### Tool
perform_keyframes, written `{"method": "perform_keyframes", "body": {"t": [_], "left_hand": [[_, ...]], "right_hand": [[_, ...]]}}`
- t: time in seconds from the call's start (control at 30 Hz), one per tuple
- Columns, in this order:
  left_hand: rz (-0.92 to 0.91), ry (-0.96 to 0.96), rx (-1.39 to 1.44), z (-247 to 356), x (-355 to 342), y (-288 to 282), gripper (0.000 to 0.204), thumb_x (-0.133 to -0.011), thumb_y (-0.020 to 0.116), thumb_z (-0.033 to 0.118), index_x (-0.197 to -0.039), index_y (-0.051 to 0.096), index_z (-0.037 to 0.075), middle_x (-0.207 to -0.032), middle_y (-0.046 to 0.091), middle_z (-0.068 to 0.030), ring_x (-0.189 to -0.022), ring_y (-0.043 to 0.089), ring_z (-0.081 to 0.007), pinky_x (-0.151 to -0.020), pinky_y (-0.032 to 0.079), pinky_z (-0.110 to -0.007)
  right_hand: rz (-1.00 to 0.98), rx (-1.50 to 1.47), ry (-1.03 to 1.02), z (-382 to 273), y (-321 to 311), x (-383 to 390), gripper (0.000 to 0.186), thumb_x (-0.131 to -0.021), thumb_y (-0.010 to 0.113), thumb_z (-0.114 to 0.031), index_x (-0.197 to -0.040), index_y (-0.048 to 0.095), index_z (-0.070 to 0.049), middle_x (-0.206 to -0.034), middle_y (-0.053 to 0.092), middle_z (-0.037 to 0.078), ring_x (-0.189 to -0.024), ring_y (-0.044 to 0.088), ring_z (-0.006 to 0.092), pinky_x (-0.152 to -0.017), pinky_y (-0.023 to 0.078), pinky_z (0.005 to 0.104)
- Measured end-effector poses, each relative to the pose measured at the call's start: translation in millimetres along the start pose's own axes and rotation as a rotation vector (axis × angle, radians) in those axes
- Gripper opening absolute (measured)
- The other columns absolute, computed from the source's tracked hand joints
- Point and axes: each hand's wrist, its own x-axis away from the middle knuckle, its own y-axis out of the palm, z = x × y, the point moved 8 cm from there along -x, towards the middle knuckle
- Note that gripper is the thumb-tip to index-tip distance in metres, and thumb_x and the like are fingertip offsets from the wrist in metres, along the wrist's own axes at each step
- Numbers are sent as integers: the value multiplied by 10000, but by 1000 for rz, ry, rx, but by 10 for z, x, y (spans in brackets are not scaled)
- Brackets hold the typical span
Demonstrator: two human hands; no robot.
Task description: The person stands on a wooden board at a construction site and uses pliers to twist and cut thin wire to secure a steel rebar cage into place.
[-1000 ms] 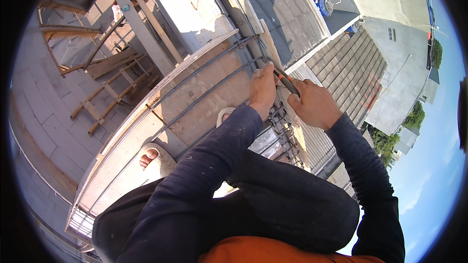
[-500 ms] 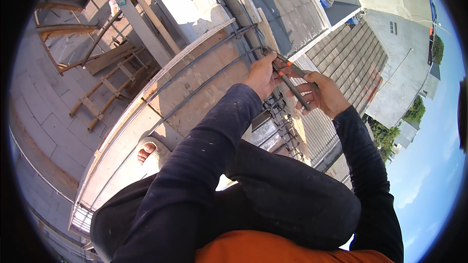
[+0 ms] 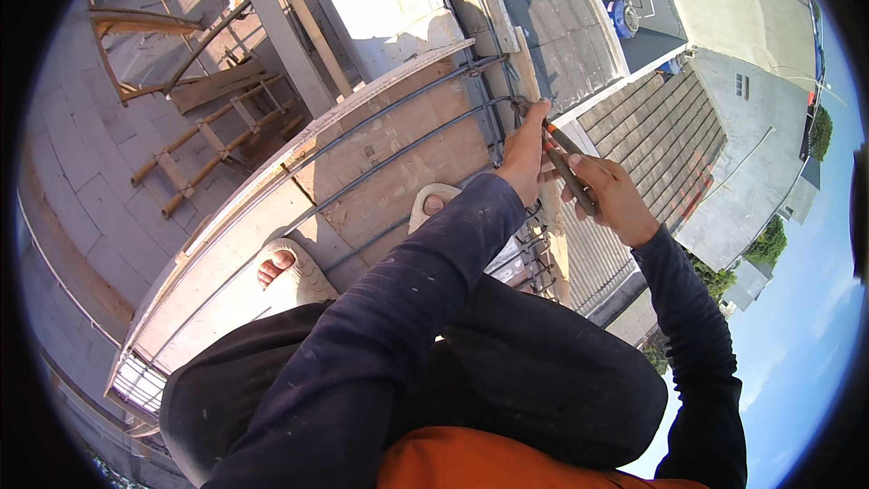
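Two-handed work noted at a crossing of dark ribbed steel bars [image 3: 407, 156] above a brown wooden board [image 3: 371, 145]. The dark-handled pincers with orange bands [image 3: 572, 183] are located at the outer edge, beside a pale upright timber plank [image 3: 525, 63], their head pointed toward the bars.

Grip, bare right hand [image 3: 620, 199]: closed on the pincers, thumb and fingers set about the handles. Grip, bare left hand [image 3: 525, 158]: placed by the head of the tool, thumb raised toward the bars; whether anything is pinched there cannot be told.

Handling, as judged: the head is best kept square to the bars and seated close to the crossing. Handles should be squeezed evenly, with turning done from the right wrist rather than by pulling. The left fingertips are best kept out from between the jaws. Since the work is done at an edge, the tool should be held firmly against dropping.

Appearance: two slim, dark handles are seen, spread slightly apart and slanted down toward the right hand; orange is shown near the head. The jaws are hidden by the left hand.
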Motion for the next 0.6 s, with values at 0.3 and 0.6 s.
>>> {"method": "perform_keyframes", "body": {"t": [0.3,0.6], "left_hand": [[-49,119,76,137,-265,-26,172,-974,634,128,-995,623,-42,-847,678,-125,-767,734,-237,-638,596,-351],[51,6,-2,150,-201,13,240,-1016,577,232,-1076,575,0,-977,617,-126,-842,680,-263,-718,599,-472]], "right_hand": [[136,-51,6,61,13,121,663,-1069,473,-484,-1511,439,9,-985,712,185,-745,703,240,-609,563,353],[409,898,-176,-375,192,235,679,-1005,599,-454,-1508,481,-13,-1094,632,223,-934,706,390,-757,570,516]]}}
